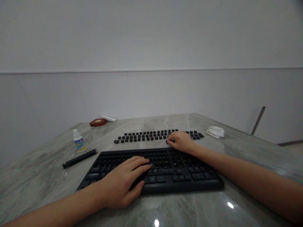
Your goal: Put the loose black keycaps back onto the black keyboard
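Observation:
A black keyboard (182,189) lies flat in front of me. Its bottom rows carry keycaps, while many upper positions show bare sockets. My left hand (125,179) rests on the keyboard with fingers stretched out and thumb apart, fingertips near the middle keys. Beyond the keyboard's back edge, my right hand (181,141) reaches down at the rows of loose keycaps (139,136). Its thumb and fingers come together on a small black keycap (167,142) at the near row. Part of the rows is hidden behind that hand.
Left of the keyboard lie a black bar-shaped object (80,158) and a white spray bottle (79,142) with a blue label. A reddish-brown case (98,122) and a white strip (108,118) sit farther back. A folded white cloth (215,131) lies to the right on the marbled table (184,211).

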The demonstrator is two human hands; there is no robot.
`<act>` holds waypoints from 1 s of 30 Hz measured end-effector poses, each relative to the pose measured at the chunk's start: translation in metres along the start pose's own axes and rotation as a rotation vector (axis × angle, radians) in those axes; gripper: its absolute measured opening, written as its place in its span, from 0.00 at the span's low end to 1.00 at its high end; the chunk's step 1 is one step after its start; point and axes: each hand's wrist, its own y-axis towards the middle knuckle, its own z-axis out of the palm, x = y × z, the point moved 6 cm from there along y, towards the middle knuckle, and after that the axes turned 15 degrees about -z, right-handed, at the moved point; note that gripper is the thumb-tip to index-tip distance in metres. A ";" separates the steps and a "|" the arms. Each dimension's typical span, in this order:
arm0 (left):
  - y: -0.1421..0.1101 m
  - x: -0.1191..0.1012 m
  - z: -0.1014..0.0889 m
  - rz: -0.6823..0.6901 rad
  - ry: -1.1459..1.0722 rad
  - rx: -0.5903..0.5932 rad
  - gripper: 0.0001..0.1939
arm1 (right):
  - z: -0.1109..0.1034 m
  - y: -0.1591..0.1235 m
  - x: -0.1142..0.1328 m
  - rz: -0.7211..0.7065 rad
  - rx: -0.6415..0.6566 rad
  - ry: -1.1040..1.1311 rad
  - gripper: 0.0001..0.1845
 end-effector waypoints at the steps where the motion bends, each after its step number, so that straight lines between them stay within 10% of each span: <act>1: 0.000 0.000 0.000 0.002 -0.003 -0.002 0.26 | 0.000 0.000 -0.001 0.014 0.006 0.008 0.09; 16: 0.001 -0.001 -0.001 0.013 -0.013 -0.009 0.26 | 0.001 0.001 -0.001 0.030 0.002 0.045 0.07; 30: 0.001 0.001 0.000 0.004 -0.003 -0.004 0.27 | -0.033 -0.028 0.111 -0.418 -0.273 0.490 0.05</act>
